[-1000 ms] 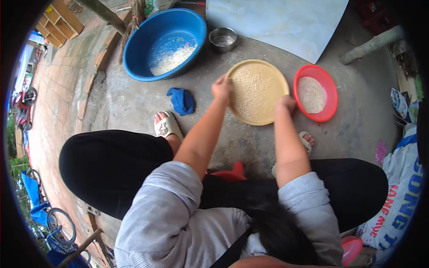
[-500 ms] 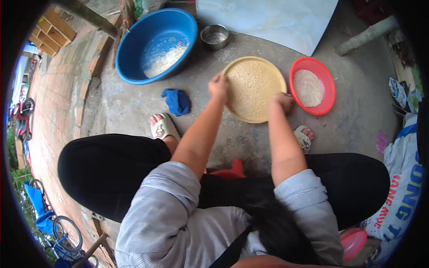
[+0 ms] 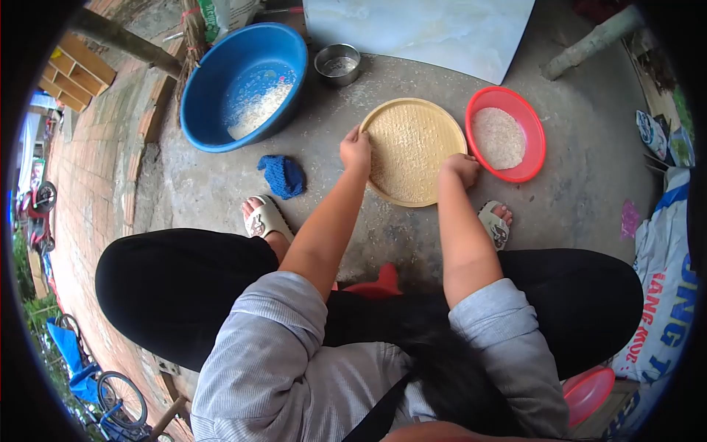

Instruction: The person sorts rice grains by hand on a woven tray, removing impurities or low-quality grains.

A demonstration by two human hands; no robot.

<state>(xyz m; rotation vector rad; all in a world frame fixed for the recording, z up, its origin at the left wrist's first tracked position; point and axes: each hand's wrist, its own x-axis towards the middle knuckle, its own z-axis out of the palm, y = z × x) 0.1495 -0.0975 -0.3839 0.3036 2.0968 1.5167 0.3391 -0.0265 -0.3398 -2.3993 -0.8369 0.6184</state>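
A round tan winnowing tray (image 3: 409,193) with pale grains, apparently rice, spread over it is held out in front of me. My left hand (image 3: 356,151) grips its left rim, fingers closed around the edge. On the opposite side, my right hand (image 3: 462,169) is closed on the lower right rim; its fingertips are partly hidden. Close beside my right hand stands a red plastic basin (image 3: 540,147) with white rice (image 3: 499,138) in it. Up to the left is a large blue tub (image 3: 210,96) holding more white grains (image 3: 258,110).
A small metal pot (image 3: 338,66) stands right of the blue tub. A crumpled blue cloth (image 3: 281,176) lies near my left foot. A pale marbled panel (image 3: 420,33) is at the top, a wooden post (image 3: 593,43) at upper right, and a printed sack (image 3: 655,272) at far right. Grains dot the concrete.
The view has shifted a little, so the floor items sit slightly lower and further left. The grains on the tray are spread differently. Both hands keep their hold on the rim.
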